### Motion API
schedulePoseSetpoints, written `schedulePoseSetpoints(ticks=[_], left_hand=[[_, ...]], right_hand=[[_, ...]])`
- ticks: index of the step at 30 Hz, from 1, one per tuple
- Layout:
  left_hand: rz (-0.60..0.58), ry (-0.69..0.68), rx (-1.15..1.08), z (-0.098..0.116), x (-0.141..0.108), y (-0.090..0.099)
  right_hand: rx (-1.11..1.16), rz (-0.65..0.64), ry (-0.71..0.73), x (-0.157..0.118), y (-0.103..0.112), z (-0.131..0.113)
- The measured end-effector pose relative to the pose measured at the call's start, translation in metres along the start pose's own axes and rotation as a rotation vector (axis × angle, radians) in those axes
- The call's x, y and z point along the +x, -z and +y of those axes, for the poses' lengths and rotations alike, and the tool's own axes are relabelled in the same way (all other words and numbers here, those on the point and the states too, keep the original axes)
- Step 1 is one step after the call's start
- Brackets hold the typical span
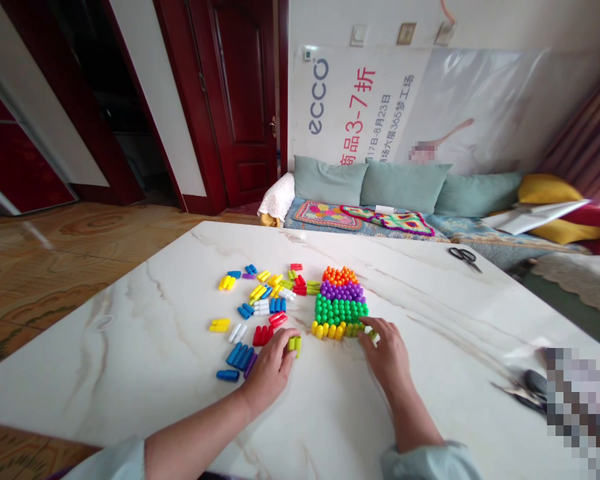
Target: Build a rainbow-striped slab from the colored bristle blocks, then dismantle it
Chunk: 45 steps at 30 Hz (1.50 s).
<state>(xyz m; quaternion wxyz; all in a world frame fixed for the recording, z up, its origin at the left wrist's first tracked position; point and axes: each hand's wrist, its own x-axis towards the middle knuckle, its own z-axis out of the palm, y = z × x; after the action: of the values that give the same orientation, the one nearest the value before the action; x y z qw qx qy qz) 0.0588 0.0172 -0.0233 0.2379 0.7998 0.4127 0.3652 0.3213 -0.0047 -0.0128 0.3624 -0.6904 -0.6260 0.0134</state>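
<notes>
**Pinching lime pieces beside the banded block, reaching around its near right corner**

Closing the left fingers [285, 337] around a small group of lime pieces [295, 344], just left of the near end of the banded block [341, 310], thumb and fingertips almost meeting. Gripping by the sides, probably for leaving the ends exposed and the group together. Bending the right fingers [375, 324] over the near right corner of the banded block, parting only slightly beside a pale green piece [373, 336] there. Possibly pinching it, possibly just steadying the corner; not showing clearly enough to tell. Standing close-packed within the banded block: orange, purple, green and yellow bands, then lime at the near right, apparently leaning on one another for support.

Lying loose on the tabletop [180, 300], left of the banded block: yellow pieces [220, 325], white pieces [238, 333], red pieces [263, 335] and blue pieces [240, 357], mostly in little groups. Touching or nearly touching the far left side of the banded block: a lime strip [313, 287], crowding access there. Resting well beyond it to the far right: black-handled scissors [464, 255]. Lying to its near right, past the right forearm: a dark-handled cutting tool [527, 397], pointing its blades inward but leaving room around the fingers.
</notes>
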Motion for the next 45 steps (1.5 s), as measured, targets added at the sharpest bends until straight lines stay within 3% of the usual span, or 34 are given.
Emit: schedulePoseSetpoints(ticks=[5, 9, 15, 19, 22, 30, 34, 39, 45], left_hand=[[-0.010, 0.006, -0.008, -0.001, 0.001, -0.001], [0.002, -0.008, 0.004, -0.002, 0.000, -0.003], [0.005, -0.031, 0.018, -0.002, 0.001, -0.005], [-0.003, -0.033, 0.018, -0.001, 0.001, -0.004], [-0.003, -0.038, 0.004, -0.002, 0.001, -0.004], [0.009, -0.032, -0.006, -0.001, 0.001, -0.003], [0.002, -0.027, -0.014, -0.002, 0.002, -0.004], [-0.008, -0.040, -0.019, -0.005, 0.001, -0.006], [0.019, -0.052, -0.008, -0.006, 0.001, -0.007]], right_hand=[[0.026, -0.006, -0.017, 0.002, 0.001, 0.005], [0.013, 0.025, -0.067, -0.017, 0.007, 0.004], [0.155, -0.071, 0.031, -0.053, -0.006, -0.040], [0.183, -0.107, 0.054, -0.052, -0.018, -0.070], [0.200, -0.120, 0.065, -0.048, -0.017, -0.078], [0.095, 0.033, 0.121, -0.010, 0.010, -0.052], [0.064, -0.006, 0.181, 0.002, 0.001, -0.037], [0.058, -0.003, 0.232, -0.004, -0.013, -0.033], [0.025, -0.002, 0.218, -0.005, -0.012, -0.032]])
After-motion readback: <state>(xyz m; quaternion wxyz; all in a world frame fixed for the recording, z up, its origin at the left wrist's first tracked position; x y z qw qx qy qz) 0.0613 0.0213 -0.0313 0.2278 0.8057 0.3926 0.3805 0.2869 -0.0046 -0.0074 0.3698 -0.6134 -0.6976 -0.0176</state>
